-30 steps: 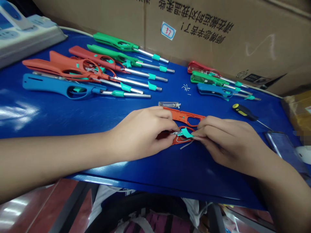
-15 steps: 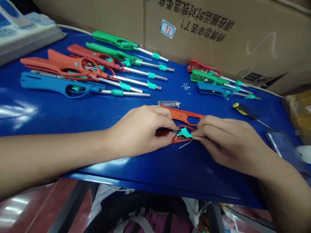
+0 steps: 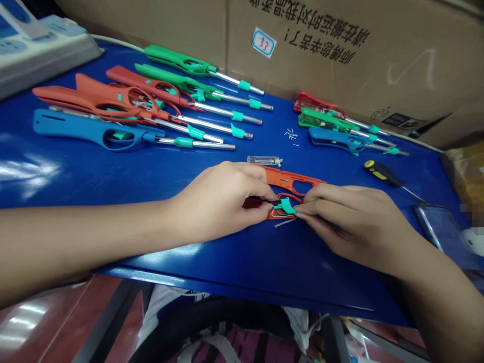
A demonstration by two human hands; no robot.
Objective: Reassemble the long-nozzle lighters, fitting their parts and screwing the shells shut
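Observation:
Between my hands lies an orange lighter half-shell (image 3: 275,214) with a teal trigger (image 3: 287,205) and thin wires at its loop. My left hand (image 3: 234,196) pinches a small black part (image 3: 273,202) joined to the trigger, over the shell. The closed fingertips of my right hand (image 3: 340,214) grip the trigger's right side. Just behind, a second orange half-shell (image 3: 282,177) lies with its inner side up, partly under my left fingers. A clear lighter fuel tank (image 3: 263,161) rests beyond it. A thin clear tube (image 3: 285,222) sticks out in front of the shell.
Several long-neck lighters (image 3: 132,136) lie at the left, more lighters (image 3: 336,139) at the right back. Small screws (image 3: 291,133) form a pile. A screwdriver (image 3: 382,173) and a phone (image 3: 442,234) are on the right. A cardboard box (image 3: 321,65) walls the back; a power strip (image 3: 49,53) sits left.
The teal trigger and black part have shifted slightly left with my fingertips, the trigger turning a little. Both hands keep their grip. The whole view has shifted slightly.

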